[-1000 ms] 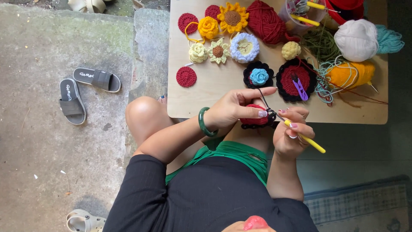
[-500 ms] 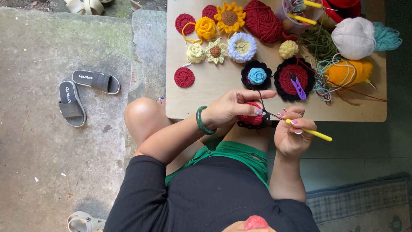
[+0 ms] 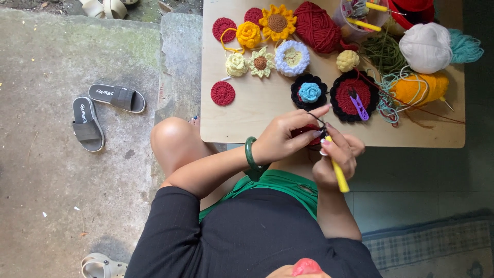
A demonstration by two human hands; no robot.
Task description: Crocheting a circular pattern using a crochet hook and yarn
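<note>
As fingers (image 3: 329,149) pinch, yellow hook (image 3: 338,174), red piece (image 3: 307,135)

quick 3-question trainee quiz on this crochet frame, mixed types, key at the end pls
1. True or false: the right hand holds a yellow-handled crochet hook.
2. Which piece lies under the purple clip? A) the sunflower B) the red-and-black round piece C) the small red disc
3. What does the left hand pinch at the edge of the wooden table?

Key:
1. True; the handle sticks out below the fist.
2. B.
3. A small red and black crochet piece, mostly hidden by the fingers.
</note>
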